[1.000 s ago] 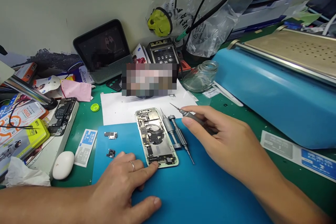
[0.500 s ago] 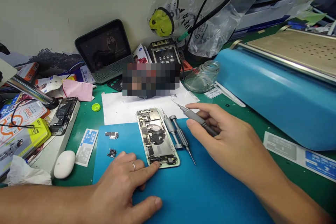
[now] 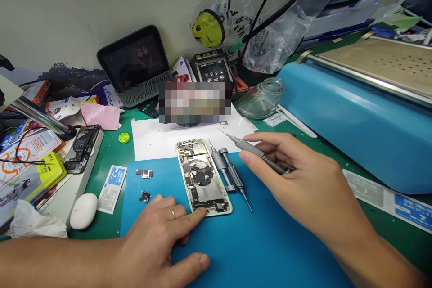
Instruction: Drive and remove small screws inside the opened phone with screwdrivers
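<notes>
An opened phone (image 3: 204, 180), its inner parts bare, lies on the blue mat (image 3: 249, 247). My left hand (image 3: 162, 229) rests on the mat with the thumb spread away, and its index fingertip touches the phone's lower edge. Above the mat, to the right of the phone, my right hand (image 3: 286, 166) is closed round a grey precision screwdriver (image 3: 251, 147), whose thin tip points up and left. Two more screwdrivers, one tip up (image 3: 221, 164) and one tip down (image 3: 234, 175), lie beside the phone. Left of it are a small metal-plated part (image 3: 145, 173) and a small black part (image 3: 145, 196).
A white paper (image 3: 148, 139) lies behind the mat. To the left are a white earbud case (image 3: 83, 211), another opened phone (image 3: 81, 148) and boxes (image 3: 37, 180). A glass jar (image 3: 266, 96) and a blue machine (image 3: 340, 130) stand at the right.
The screwdriver in my right hand has shifted slightly to the right, away from the phone, and its handle reaches further right. My left hand keeps its place on the phone's edge.
</notes>
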The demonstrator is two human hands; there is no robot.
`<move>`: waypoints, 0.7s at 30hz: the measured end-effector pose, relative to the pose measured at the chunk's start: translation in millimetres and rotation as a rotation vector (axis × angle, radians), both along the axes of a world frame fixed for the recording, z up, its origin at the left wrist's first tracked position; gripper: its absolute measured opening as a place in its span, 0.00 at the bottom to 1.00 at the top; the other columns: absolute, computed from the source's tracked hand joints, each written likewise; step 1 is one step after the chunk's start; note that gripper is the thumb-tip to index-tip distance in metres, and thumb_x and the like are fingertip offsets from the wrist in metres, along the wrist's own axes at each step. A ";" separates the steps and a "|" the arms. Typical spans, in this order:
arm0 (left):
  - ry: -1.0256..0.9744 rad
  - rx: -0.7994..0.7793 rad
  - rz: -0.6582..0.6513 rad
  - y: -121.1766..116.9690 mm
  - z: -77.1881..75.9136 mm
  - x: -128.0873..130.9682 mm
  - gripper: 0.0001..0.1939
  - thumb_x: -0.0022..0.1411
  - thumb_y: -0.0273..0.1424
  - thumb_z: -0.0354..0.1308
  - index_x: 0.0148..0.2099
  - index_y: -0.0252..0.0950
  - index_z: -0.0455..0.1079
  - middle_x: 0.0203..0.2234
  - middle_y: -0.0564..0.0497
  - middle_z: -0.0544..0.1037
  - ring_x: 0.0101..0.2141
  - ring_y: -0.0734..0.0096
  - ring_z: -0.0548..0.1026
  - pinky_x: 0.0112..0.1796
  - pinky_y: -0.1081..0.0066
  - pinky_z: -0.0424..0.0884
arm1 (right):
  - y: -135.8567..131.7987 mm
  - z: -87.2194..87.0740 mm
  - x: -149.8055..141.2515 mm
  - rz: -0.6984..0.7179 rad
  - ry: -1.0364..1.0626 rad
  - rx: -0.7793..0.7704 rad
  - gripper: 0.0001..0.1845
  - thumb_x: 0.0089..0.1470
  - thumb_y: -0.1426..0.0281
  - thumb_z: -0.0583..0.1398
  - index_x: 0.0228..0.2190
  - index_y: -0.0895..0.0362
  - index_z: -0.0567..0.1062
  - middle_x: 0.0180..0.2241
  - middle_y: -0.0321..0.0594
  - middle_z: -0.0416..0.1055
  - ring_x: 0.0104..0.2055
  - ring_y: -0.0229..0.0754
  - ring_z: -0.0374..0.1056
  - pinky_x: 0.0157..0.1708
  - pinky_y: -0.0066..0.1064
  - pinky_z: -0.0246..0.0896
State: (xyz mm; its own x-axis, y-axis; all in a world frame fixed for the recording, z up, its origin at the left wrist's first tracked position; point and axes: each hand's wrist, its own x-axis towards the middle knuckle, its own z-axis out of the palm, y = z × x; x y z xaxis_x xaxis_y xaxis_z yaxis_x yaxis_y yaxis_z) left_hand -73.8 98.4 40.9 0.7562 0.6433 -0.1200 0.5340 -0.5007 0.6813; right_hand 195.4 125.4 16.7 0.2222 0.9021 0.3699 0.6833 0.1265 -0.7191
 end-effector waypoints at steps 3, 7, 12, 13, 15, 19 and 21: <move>-0.004 -0.009 -0.002 -0.1 -0.1 0.0 0.26 0.73 0.38 0.62 0.69 0.37 0.67 0.36 0.51 0.78 0.37 0.58 0.74 0.41 0.59 0.63 | 1.1 0.8 -1.0 0.019 -0.006 -0.004 0.13 0.59 0.59 0.63 0.44 0.47 0.81 0.36 0.38 0.80 0.30 0.43 0.73 0.24 0.31 0.65; -0.011 0.004 -0.004 0.5 -0.2 0.9 0.25 0.73 0.37 0.62 0.67 0.36 0.69 0.35 0.51 0.77 0.37 0.59 0.73 0.42 0.58 0.63 | 1.8 2.9 -2.3 0.043 -0.008 -0.024 0.13 0.58 0.62 0.62 0.43 0.48 0.81 0.37 0.39 0.80 0.28 0.42 0.72 0.23 0.31 0.65; -0.001 -0.014 0.004 0.9 -0.6 1.1 0.26 0.73 0.39 0.62 0.69 0.39 0.67 0.36 0.51 0.78 0.38 0.58 0.74 0.43 0.58 0.63 | 0.0 3.1 -2.1 0.049 0.015 -0.006 0.10 0.58 0.62 0.63 0.42 0.48 0.81 0.37 0.37 0.81 0.31 0.43 0.73 0.24 0.31 0.65; 0.000 -0.013 0.004 0.6 -0.7 0.8 0.26 0.73 0.39 0.61 0.69 0.39 0.67 0.36 0.51 0.78 0.38 0.58 0.74 0.43 0.58 0.64 | -0.5 2.9 -1.8 0.052 0.022 -0.001 0.10 0.58 0.61 0.63 0.41 0.47 0.81 0.37 0.37 0.81 0.31 0.43 0.74 0.24 0.32 0.65; 0.001 -0.007 0.001 -0.2 -0.9 0.4 0.26 0.73 0.40 0.61 0.69 0.40 0.67 0.36 0.51 0.78 0.38 0.58 0.75 0.44 0.58 0.64 | -1.4 2.7 -1.4 0.059 0.031 0.006 0.09 0.59 0.61 0.64 0.41 0.47 0.81 0.38 0.37 0.81 0.32 0.44 0.74 0.25 0.32 0.66; 0.009 0.009 -0.003 -1.0 -0.5 0.2 0.25 0.74 0.40 0.60 0.68 0.39 0.68 0.35 0.51 0.78 0.37 0.58 0.75 0.43 0.58 0.64 | -2.8 3.1 -1.5 0.067 0.038 0.031 0.08 0.59 0.61 0.65 0.41 0.47 0.81 0.38 0.36 0.81 0.32 0.43 0.74 0.26 0.33 0.67; 0.014 0.003 -0.004 -0.9 -0.1 0.5 0.25 0.74 0.40 0.59 0.68 0.40 0.68 0.36 0.51 0.78 0.38 0.58 0.75 0.44 0.58 0.65 | -3.4 3.4 -2.0 0.065 0.037 0.047 0.08 0.60 0.61 0.65 0.41 0.47 0.81 0.37 0.36 0.80 0.32 0.44 0.74 0.27 0.34 0.68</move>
State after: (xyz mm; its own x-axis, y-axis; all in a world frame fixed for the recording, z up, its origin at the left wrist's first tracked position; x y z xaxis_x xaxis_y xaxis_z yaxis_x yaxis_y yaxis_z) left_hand -73.3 97.5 40.7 0.7570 0.6406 -0.1285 0.5413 -0.5049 0.6723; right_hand 193.4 122.1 20.0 0.1785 0.8967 0.4050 0.6456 0.2038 -0.7359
